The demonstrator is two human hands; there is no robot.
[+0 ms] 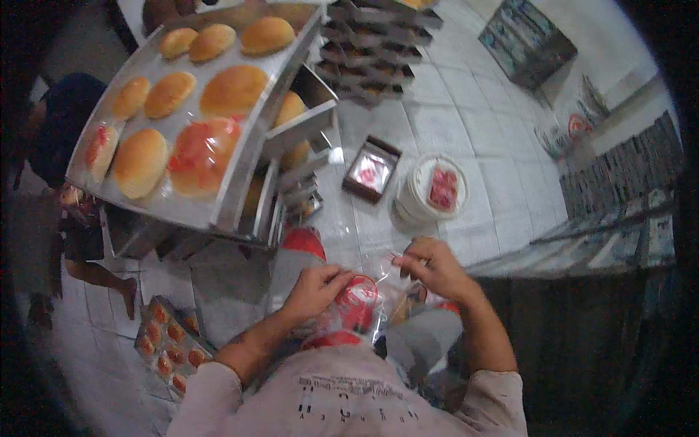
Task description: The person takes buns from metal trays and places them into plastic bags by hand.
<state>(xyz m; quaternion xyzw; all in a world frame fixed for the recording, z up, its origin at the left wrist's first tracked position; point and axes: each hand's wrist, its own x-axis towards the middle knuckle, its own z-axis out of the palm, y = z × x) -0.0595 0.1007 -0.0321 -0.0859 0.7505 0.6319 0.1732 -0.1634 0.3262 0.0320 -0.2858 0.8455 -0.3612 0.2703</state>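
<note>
My left hand (319,292) holds a clear plastic bag (357,300) with red print, its thumb and fingers on the upper left part. The bag lies over my lap, between my legs. My right hand (434,267) is to the right of it, thumb and forefinger pinched on a thin piece of clear plastic (386,265) with a red mark. Whether this piece belongs to the same bag cannot be made out. Ahead on the left, large round buns (235,90) sit on a metal tray (210,210). A front bun (205,155) is under clear plastic with red print.
Several trays are stacked beneath the buns. A brown box (371,169) of printed plastic bags and a white bucket (434,188) stand on the tiled floor (475,136). Behind are crosswise-stacked trays (371,52). Lower left lies a tray of wrapped buns (169,344); another person (65,125) is beyond.
</note>
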